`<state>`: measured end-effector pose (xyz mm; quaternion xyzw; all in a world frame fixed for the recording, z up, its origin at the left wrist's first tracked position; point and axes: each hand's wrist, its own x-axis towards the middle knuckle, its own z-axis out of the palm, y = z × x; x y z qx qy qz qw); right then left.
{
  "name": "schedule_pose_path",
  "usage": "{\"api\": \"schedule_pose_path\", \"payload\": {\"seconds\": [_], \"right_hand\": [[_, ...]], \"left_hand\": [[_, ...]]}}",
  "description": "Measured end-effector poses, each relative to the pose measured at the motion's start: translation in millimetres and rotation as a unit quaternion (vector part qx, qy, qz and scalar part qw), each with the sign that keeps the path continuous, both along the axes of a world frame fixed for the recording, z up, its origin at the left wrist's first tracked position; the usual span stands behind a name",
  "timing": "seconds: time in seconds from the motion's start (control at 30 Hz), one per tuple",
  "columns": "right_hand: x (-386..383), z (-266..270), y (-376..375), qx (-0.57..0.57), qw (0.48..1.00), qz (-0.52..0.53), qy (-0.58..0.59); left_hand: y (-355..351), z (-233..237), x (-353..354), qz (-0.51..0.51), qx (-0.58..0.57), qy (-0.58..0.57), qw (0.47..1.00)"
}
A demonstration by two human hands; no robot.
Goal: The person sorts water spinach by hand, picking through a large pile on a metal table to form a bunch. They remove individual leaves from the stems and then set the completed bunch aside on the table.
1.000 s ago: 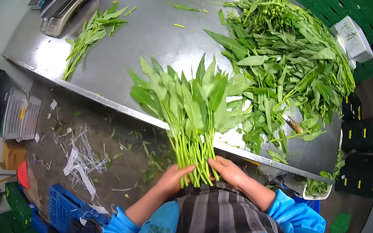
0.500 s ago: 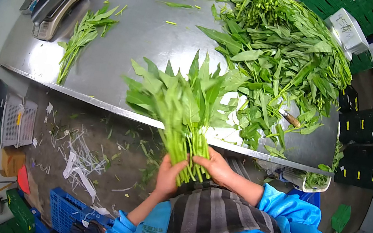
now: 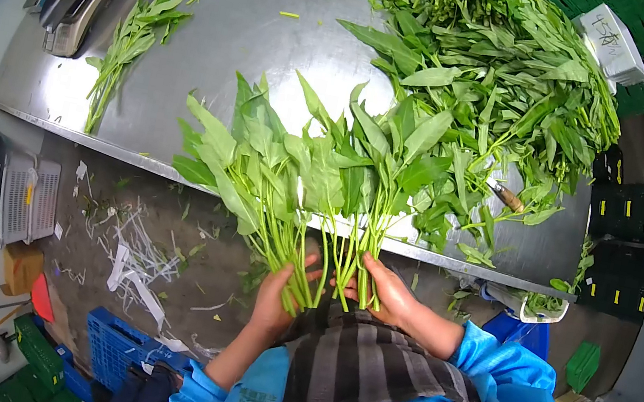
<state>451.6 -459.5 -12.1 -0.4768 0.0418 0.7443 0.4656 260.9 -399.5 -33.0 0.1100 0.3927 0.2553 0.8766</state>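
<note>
Leafy water spinach stalks (image 3: 279, 176) fan out above the table's front edge, cut ends toward my body. My left hand (image 3: 275, 296) is closed around the left part of the stalks. With my right hand (image 3: 390, 291) I grip the right part, thumb and fingers around the lower stems. A few stems stand between the hands, and the two parts spread away from each other. Beyond them a big heap of water spinach (image 3: 489, 84) covers the right side of the metal table (image 3: 213, 87). A knife with a wooden handle (image 3: 505, 195) lies at the heap's near edge, its blade partly under leaves.
A small separate bunch of water spinach (image 3: 129, 47) lies at the table's left, beside a scale (image 3: 80, 12). A white box (image 3: 608, 45) stands behind the heap. Paper strips (image 3: 139, 263) litter the floor near a blue crate (image 3: 110, 353). Black crates (image 3: 639, 210) stand at right.
My hands have moved apart, the left one leftward and the right one rightward. The single tight bunch has opened into two spread parts. The view has shifted slightly.
</note>
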Motion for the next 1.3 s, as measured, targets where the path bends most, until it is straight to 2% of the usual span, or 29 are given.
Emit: {"api": "schedule_pose_path", "payload": {"seconds": [0.07, 0.2, 0.43, 0.53, 0.63, 0.67, 0.7, 0.73, 0.77, 0.8, 0.87, 0.9, 0.97, 1.07, 1.1, 1.23, 1.3], "right_hand": [[5.1, -5.9, -3.5, -0.007, 1.0, -0.005, -0.004], [13.2, 7.9, 5.2, -0.052, 0.997, 0.035, -0.036], [25.6, -2.0, 8.0, -0.018, 0.999, 0.018, 0.031], [32.8, -14.8, 9.3, -0.006, 0.997, 0.048, 0.065], [37.8, -10.6, 21.2, 0.024, 0.989, 0.122, 0.077], [38.2, -12.0, 24.7, 0.013, 0.982, 0.19, 0.016], [47.6, 0.0, 38.4, 0.022, 0.902, 0.409, -0.133], [60.0, 17.0, 56.8, 0.029, 0.754, 0.597, -0.271], [66.5, 25.4, 68.7, 0.101, 0.655, 0.674, -0.325], [67.6, 48.9, 77.9, 0.138, 0.592, 0.677, -0.415], [60.7, 80.3, 100.2, 0.164, 0.604, 0.573, -0.53], [50.0, 77.0, 108.9, 0.291, 0.611, 0.499, -0.542], [28.3, 59.0, 122.9, 0.525, 0.585, 0.322, -0.527], [18.7, 29.4, 139.1, 0.562, 0.433, 0.467, -0.528], [25.1, 17.2, 143.8, 0.587, 0.416, 0.449, -0.529], [22.0, 9.0, 145.5, 0.551, 0.479, 0.384, -0.565], [14.1, 18.1, 158.8, 0.535, 0.396, 0.444, -0.6]], "left_hand": [[1.4, 7.3, 2.6, -0.016, 0.025, 0.061, 0.998], [3.6, 6.7, 8.6, -0.044, 0.018, 0.101, 0.994], [-1.9, 15.4, 13.8, 0.055, -0.005, 0.069, 0.996], [-1.5, 20.5, 17.3, 0.067, 0.007, 0.035, 0.997], [-1.0, 24.2, 27.8, 0.11, -0.015, 0.059, 0.992], [-2.1, 21.7, 30.1, 0.119, -0.022, 0.068, 0.99], [-2.9, 13.2, 29.1, 0.142, -0.041, 0.022, 0.989], [-7.2, 10.3, 30.5, 0.151, -0.019, 0.045, 0.987], [-8.8, 14.0, 34.4, 0.16, 0.004, 0.068, 0.985], [-10.1, 16.4, 36.8, 0.169, 0.025, 0.091, 0.981], [-10.2, 17.9, 34.5, 0.172, 0.013, 0.086, 0.981], [-8.7, 18.2, 34.4, 0.172, 0.009, 0.081, 0.982], [-9.2, 19.8, 36.2, 0.18, 0.012, 0.073, 0.981], [-10.7, 19.0, 32.7, 0.184, 0.007, 0.061, 0.981], [-10.3, 17.6, 31.3, 0.185, 0.003, 0.055, 0.981], [-15.2, 11.0, 29.0, 0.192, 0.002, 0.057, 0.98], [-12.2, 12.4, 28.1, 0.187, 0.004, 0.056, 0.981]]}}
